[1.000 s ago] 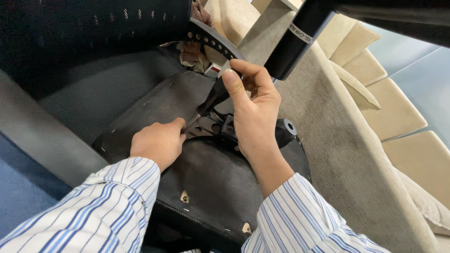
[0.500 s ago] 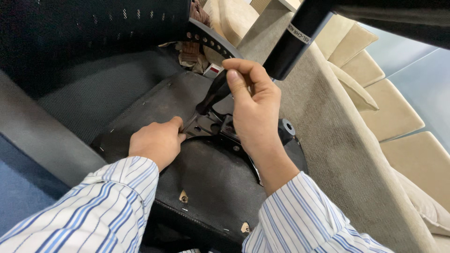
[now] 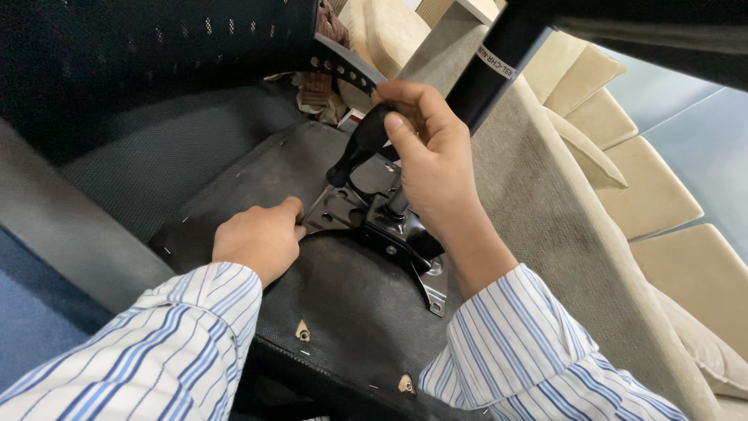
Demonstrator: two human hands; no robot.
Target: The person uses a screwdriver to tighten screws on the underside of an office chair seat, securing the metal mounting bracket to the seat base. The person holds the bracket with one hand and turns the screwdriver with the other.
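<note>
A single head-worn view looks steeply down and forward, close over the person's own arms. The seat underside (image 3: 343, 304) fills the centre and lower frame, both striped sleeves enter from the bottom edge, and a beige sofa (image 3: 623, 179) runs along the right.

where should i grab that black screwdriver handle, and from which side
Grip the bulged upper end of the black screwdriver handle, coming from above right as the right hand does. It tilts up toward that side, and its lower tip sits on the metal mounting plate, which the left hand crowds.
</note>
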